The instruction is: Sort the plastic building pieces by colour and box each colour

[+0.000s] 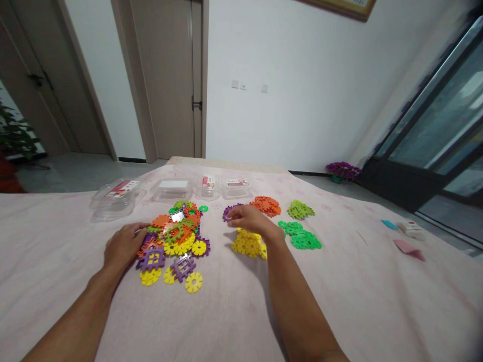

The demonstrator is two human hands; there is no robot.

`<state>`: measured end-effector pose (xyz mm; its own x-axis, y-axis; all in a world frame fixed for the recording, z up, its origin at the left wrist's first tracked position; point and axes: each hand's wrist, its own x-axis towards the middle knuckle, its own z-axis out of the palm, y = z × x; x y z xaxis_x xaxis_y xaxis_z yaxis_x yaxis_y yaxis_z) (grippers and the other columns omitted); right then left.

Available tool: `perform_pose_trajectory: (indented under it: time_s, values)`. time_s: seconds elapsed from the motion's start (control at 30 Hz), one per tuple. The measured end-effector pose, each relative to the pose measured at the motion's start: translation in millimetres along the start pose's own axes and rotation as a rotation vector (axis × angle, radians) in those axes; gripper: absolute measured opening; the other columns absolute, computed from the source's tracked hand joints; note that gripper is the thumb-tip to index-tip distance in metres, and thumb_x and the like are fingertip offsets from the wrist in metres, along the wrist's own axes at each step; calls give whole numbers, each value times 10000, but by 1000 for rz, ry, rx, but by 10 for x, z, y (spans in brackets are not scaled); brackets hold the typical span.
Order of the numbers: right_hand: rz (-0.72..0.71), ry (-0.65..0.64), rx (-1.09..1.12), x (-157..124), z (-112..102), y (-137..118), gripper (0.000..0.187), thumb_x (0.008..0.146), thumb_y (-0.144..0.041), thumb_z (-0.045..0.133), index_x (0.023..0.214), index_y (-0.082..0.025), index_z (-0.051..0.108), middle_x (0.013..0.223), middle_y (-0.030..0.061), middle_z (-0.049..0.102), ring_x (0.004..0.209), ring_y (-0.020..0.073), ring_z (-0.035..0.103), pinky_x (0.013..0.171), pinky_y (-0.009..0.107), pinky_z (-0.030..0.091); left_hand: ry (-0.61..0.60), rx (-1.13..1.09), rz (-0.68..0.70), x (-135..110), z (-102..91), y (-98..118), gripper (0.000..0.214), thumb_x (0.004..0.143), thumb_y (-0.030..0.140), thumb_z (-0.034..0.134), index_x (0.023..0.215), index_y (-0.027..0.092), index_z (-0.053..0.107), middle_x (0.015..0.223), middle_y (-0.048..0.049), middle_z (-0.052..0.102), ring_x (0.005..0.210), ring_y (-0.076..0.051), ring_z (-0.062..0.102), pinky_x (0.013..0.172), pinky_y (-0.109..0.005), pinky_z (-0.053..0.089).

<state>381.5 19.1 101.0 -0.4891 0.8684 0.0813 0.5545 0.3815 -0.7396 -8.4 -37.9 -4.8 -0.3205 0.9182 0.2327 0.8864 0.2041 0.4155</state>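
Forearms frame the mixed pile between left hand and right hand.

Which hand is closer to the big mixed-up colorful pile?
Left. The left hand is at the left edge of the colorful pile; the right hand is off to its right, near the yellow pile.

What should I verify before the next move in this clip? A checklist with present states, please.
1. Left hand at the left edge of the mixed pile: ok.
2. Mixed pile all one colour: not ok; purple, yellow, orange and green lie together.
3. Right hand gripping a piece: cannot tell; it is at the purple pieces.
4. Yellow pieces apart from the green pieces: ok.
5. Both hands off the clear plastic boxes: ok.
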Motion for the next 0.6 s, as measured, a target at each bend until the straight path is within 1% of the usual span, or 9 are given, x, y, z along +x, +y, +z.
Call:
perform_pose_trajectory:
  time_s: [0.07,0.1,0.2,0.27,0.33,0.4,0.5,0.6]
  values:
    - [-67,-126,-13,81,295,-87,258,643,-258,825,891,-223,770,794,6,733,687,165,656,606,244,453,-2,3,-6,-3,-5,7,482,914,444,368,1162,219,714,1309,-113,651,1191,-321,582,969,-426,453]
    - [-100,-162,-39,111,431,-122,286,603,-269,854,873,-229,770,773,-4,720,657,156,638,583,238,434,-2,4,-8,-4,-7,11,479,913,443,370,1160,221,716,1309,-110,652,1193,-320,582,972,-427,451]
    - [-175,-188,-181,159,759,-181,373,549,-325,892,890,-249,761,784,-15,676,659,146,587,561,232,381,6,8,-10,-3,-11,15,473,915,438,368,1153,231,720,1301,-102,659,1196,-319,581,970,-426,452]
    - [-181,-168,-279,166,898,-177,467,523,-360,908,946,-252,742,826,-7,645,695,152,562,565,234,356,11,9,-4,-1,-10,11,473,915,434,368,1151,229,722,1294,-107,662,1191,-323,582,962,-432,457]
    - [-161,-145,-324,164,976,-154,556,504,-382,917,1002,-246,710,870,-2,617,722,154,542,567,232,341,9,10,1,3,-7,6,465,912,433,378,1148,229,723,1289,-107,666,1183,-323,587,961,-432,460]
    - [-142,-133,-316,164,1008,-130,596,504,-394,917,1028,-235,679,907,0,600,727,148,525,567,228,334,5,7,1,7,-4,1,454,908,433,389,1143,236,724,1289,-97,668,1183,-315,588,974,-422,456]
    - [-142,-133,-287,174,1008,-120,548,507,-373,916,968,-221,661,884,-11,587,702,135,501,563,226,322,1,9,-6,13,-2,-1,449,904,432,392,1139,241,724,1287,-86,670,1179,-304,593,985,-407,453]
    - [-131,-131,-233,189,994,-125,450,535,-309,903,892,-220,644,819,-38,588,671,120,492,562,223,307,6,12,-12,16,0,-1,452,895,431,401,1145,239,725,1289,-89,669,1172,-307,598,961,-401,465]
